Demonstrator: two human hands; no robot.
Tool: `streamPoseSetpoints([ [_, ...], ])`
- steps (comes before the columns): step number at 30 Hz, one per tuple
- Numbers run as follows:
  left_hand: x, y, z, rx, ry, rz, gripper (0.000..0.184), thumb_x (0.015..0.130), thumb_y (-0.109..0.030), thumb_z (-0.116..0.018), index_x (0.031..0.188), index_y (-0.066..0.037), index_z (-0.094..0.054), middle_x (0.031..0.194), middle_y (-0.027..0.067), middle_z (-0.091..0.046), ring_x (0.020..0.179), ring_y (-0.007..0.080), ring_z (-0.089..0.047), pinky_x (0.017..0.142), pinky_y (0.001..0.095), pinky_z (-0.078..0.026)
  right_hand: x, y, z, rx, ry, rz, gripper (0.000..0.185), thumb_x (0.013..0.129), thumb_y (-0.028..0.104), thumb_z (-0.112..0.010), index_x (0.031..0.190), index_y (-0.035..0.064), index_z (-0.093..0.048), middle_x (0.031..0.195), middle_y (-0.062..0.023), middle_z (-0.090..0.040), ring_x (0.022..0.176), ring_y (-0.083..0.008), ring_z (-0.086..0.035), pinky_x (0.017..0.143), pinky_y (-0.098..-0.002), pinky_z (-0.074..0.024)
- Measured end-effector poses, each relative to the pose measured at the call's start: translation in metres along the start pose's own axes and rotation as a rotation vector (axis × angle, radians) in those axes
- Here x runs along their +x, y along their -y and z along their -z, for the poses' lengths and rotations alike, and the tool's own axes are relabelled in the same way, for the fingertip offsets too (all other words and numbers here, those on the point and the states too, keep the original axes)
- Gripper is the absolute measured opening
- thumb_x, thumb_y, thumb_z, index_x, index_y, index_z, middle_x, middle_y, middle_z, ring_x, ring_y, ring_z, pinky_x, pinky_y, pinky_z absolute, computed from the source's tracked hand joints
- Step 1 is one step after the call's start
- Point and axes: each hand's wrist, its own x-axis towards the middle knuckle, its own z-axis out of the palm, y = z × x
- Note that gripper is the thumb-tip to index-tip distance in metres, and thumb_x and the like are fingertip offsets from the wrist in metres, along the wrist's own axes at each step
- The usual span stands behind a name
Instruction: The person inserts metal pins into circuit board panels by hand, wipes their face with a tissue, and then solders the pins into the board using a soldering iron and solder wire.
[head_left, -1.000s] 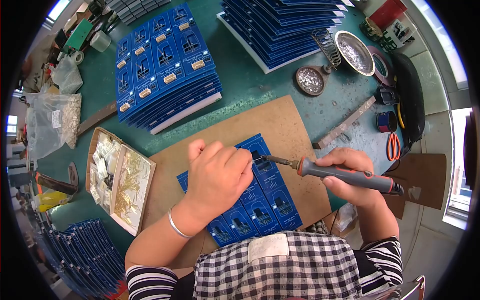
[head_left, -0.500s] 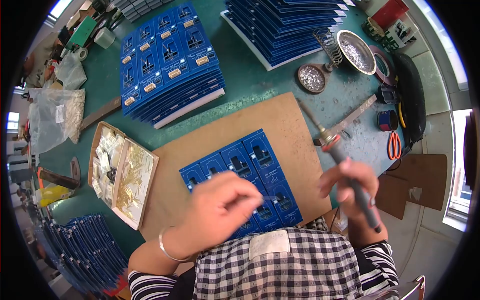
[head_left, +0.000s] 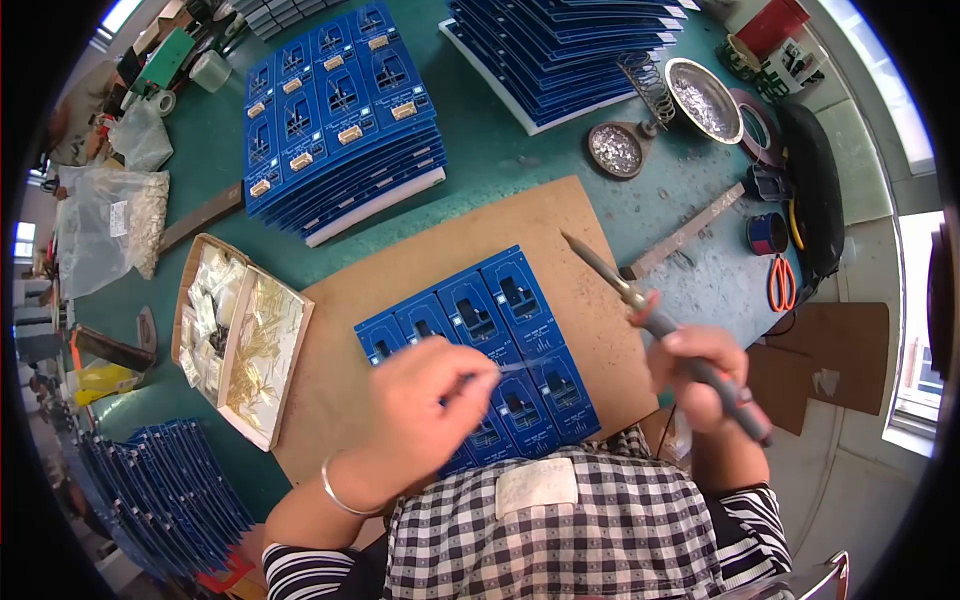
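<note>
My right hand (head_left: 705, 372) is wrapped round the grey handle of a soldering iron (head_left: 690, 360). The iron's bare tip points up and left, above the brown board and apart from the panel. Over the blue circuit board panel (head_left: 535, 340), my left hand (head_left: 432, 395) is closed in a pinch, somewhat blurred. A faint thin strand, apparently solder wire (head_left: 522, 368), sticks out of its fingertips to the right. The panel lies on a brown board (head_left: 400, 265) in front of me; my left hand and forearm hide its lower left part.
Left of the panel stands a split box (head_left: 245, 340) of thin gold-coloured pins and small parts. Stacked circuit boards (head_left: 345, 130) and a taller stack (head_left: 560, 60) stand behind. At right are an iron stand (head_left: 645, 95), a bowl (head_left: 703, 100), a metal bar (head_left: 685, 232) and orange-handled scissors (head_left: 781, 284).
The soldering iron has tilted, its tip moving left and down over the brown board. My left hand has shifted slightly left, still pinched. The view has moved a little.
</note>
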Motion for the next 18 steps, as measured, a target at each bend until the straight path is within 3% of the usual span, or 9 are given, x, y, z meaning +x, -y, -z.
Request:
streamPoseSetpoints([
  [3, 0.016, 0.01, 0.008, 0.128, -0.108, -0.042, 0.007, 0.073, -0.004, -0.069, 0.076, -0.007, -0.064, 0.064, 0.0058, -0.056, 0.053, 0.0189, -0.054, 0.048, 0.0317, -0.041, 0.004, 0.019, 0.021, -0.082, 0.031, -0.011, 0.036, 0.082, 0.024, -0.062, 0.102, -0.0051, -0.064, 0.075, -0.0113, -0.065, 0.061, -0.0193, -0.062, 0.054, -0.0288, -0.0476],
  [6, 0.026, 0.01, 0.008, 0.226, 0.01, -0.027, 0.008, 0.075, -0.004, -0.068, 0.08, -0.006, -0.063, 0.071, 0.0026, -0.059, 0.063, 0.0172, -0.054, 0.062, 0.0318, -0.04, 0.0, 0.032, 0.017, -0.264, -0.024, -0.142, 0.035, 0.078, 0.022, -0.065, 0.1, -0.0051, -0.066, 0.074, -0.0122, -0.063, 0.06, -0.0206, -0.061, 0.055, -0.0315, -0.0482],
  [9, 0.037, 0.016, -0.006, 0.399, -0.014, -0.274, 0.01, 0.074, -0.006, -0.066, 0.079, -0.009, -0.059, 0.085, 0.0014, -0.068, 0.085, 0.0232, -0.06, 0.079, 0.0403, -0.036, 0.005, 0.025, 0.023, -0.296, 0.22, 0.035, 0.033, 0.073, 0.016, -0.069, 0.099, -0.0053, -0.066, 0.074, -0.0135, -0.063, 0.063, -0.0228, -0.062, 0.057, -0.0323, -0.0487],
  [10, 0.036, 0.021, -0.008, 0.383, 0.058, -0.218, 0.012, 0.073, -0.006, -0.065, 0.079, -0.011, -0.055, 0.096, -0.0003, -0.07, 0.102, 0.0257, -0.058, 0.086, 0.0449, -0.029, 0.008, 0.032, 0.022, -0.328, 0.254, -0.03, 0.034, 0.068, 0.008, -0.071, 0.099, -0.0036, -0.066, 0.076, -0.0131, -0.062, 0.067, -0.0245, -0.062, 0.06, -0.0329, -0.0489],
  [18, 0.04, 0.023, -0.007, 0.497, 0.071, -0.315, 0.014, 0.07, -0.005, -0.066, 0.08, -0.01, -0.057, 0.093, -0.0019, -0.069, 0.099, 0.0237, -0.06, 0.083, 0.0437, -0.03, 0.015, 0.028, 0.015, -0.363, 0.327, -0.106, 0.037, 0.066, 0.001, -0.07, 0.102, 0.0015, -0.068, 0.082, -0.011, -0.062, 0.072, -0.0243, -0.062, 0.063, -0.0333, -0.0493],
])
